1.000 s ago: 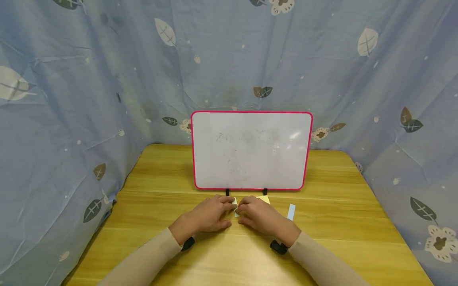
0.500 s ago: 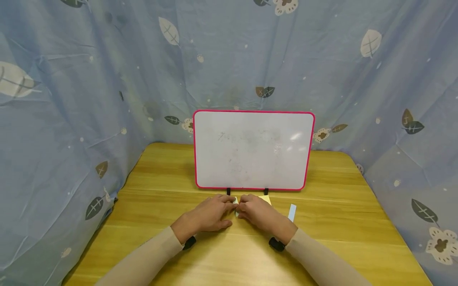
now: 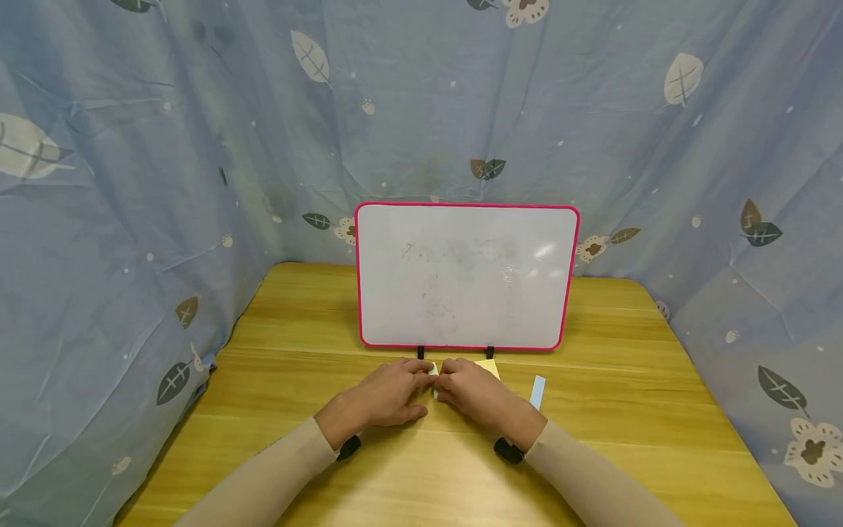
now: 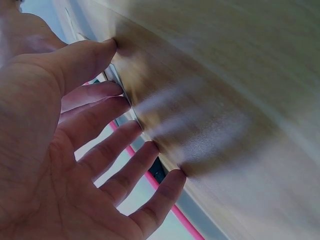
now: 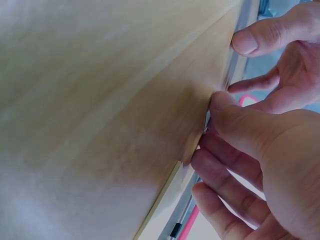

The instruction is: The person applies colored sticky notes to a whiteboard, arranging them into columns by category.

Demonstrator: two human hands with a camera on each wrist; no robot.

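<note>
A small pale green paper slip [image 3: 434,370] lies on the table between the two hands, mostly covered by fingers. My left hand [image 3: 393,394] rests its fingertips on the slip and the wood beside it. Its fingers are spread and only slightly bent in the left wrist view, with the thumb [image 4: 95,55] apart from them. My right hand [image 3: 478,393] pinches the slip's near right side between thumb [image 5: 235,117] and forefinger; the exact grip is partly hidden. Behind the right hand a yellow sticky note pad [image 3: 489,367] shows, partly covered.
A whiteboard [image 3: 467,278] with a pink frame stands on black feet [image 3: 489,353] just beyond the hands. To the right of the right hand lies a light blue paper strip [image 3: 537,392]. A patterned blue curtain [image 3: 421,95] surrounds the wooden table [image 3: 645,439].
The right thumb has moved in against the right fingers at the slip, and the right wrist has shifted slightly left. The left hand holds its place. The head view has shifted a little.
</note>
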